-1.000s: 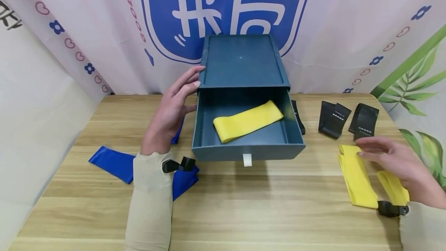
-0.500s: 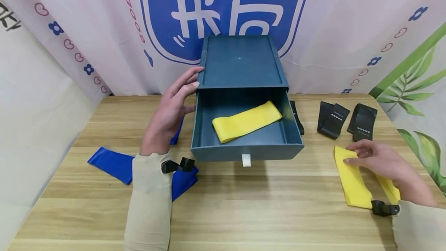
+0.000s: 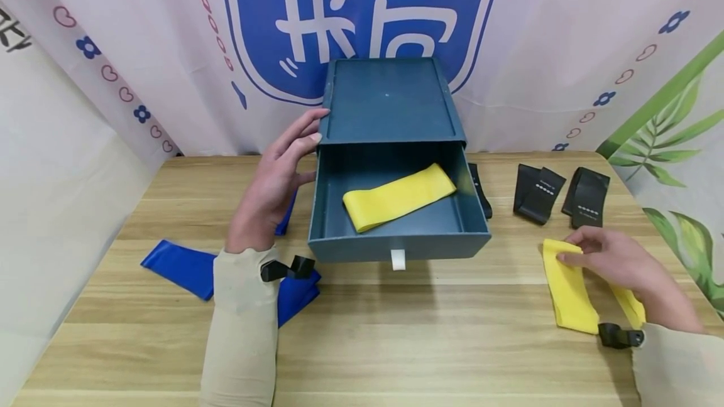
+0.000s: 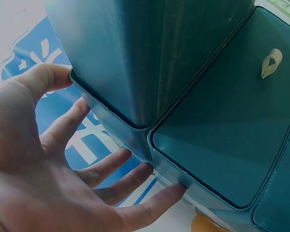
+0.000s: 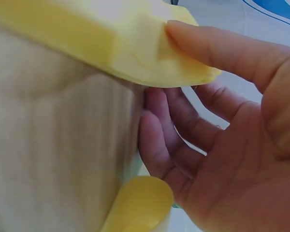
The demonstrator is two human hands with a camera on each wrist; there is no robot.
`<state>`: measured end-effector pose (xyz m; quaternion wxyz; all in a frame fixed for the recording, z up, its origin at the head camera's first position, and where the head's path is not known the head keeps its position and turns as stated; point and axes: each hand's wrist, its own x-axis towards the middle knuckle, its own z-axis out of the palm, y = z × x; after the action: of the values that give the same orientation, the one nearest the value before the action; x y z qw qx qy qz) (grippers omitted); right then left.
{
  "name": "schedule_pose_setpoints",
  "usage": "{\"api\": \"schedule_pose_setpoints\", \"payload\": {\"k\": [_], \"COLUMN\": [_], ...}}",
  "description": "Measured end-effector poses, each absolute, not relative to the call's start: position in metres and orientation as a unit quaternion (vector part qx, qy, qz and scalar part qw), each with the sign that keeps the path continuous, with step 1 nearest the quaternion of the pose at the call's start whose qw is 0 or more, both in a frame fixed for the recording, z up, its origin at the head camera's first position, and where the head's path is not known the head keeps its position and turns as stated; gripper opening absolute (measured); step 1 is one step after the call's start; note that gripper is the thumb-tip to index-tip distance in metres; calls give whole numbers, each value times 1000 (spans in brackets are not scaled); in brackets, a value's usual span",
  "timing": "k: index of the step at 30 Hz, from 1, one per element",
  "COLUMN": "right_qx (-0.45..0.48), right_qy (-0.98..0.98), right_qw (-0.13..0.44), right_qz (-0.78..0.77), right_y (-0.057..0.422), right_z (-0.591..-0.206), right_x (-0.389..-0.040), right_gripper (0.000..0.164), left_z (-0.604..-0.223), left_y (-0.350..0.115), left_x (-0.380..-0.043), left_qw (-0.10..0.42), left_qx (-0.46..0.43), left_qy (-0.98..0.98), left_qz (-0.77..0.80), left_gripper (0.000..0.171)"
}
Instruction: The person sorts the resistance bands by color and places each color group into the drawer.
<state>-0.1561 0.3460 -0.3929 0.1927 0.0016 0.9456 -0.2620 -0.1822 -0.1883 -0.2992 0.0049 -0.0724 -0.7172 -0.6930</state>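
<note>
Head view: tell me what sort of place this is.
Probably an indoor tabletop work spot, perhaps set up for filming: a wood-grain table, a printed cloth hanging behind it, and a dark blue-green drawer box with loose bands on either side.

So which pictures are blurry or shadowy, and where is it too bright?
Right wrist view: the yellow band and table look blurry; head view: fairly clear, faint shadow below the drawer; left wrist view: pale streaks on the teal box, top left corner washed out.
</note>
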Motion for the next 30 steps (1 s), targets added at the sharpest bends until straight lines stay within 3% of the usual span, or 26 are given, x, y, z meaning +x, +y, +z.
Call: {"api": "schedule_pose_setpoints", "payload": {"k": [6,12,23,30], "right_qx": [24,39,14,-3], "right_qy": [933,920,862,787], "right_qw": [203,180,147,121], "right_qz": [-296,-345,-484,-604], "right_y": [351,351,350,341], "right_z": [-386,-381,-371,-358], "right_x": [-157,-154,-148,-139], "right_gripper": [57,56,16,21], "left_z": [-299,-298,-298,-299], "left_y": [-189,-189,-189,-189], "left_x": [-183,-182,-180,-181], "left_qw": [7,4,1,1], "left_qx": [-74,-72,-65,-66], "left_qy": [-717,-716,-717,-719], "left_qz": [-693,-695,-693,-691], "left_gripper": [46,45,45,46]}}
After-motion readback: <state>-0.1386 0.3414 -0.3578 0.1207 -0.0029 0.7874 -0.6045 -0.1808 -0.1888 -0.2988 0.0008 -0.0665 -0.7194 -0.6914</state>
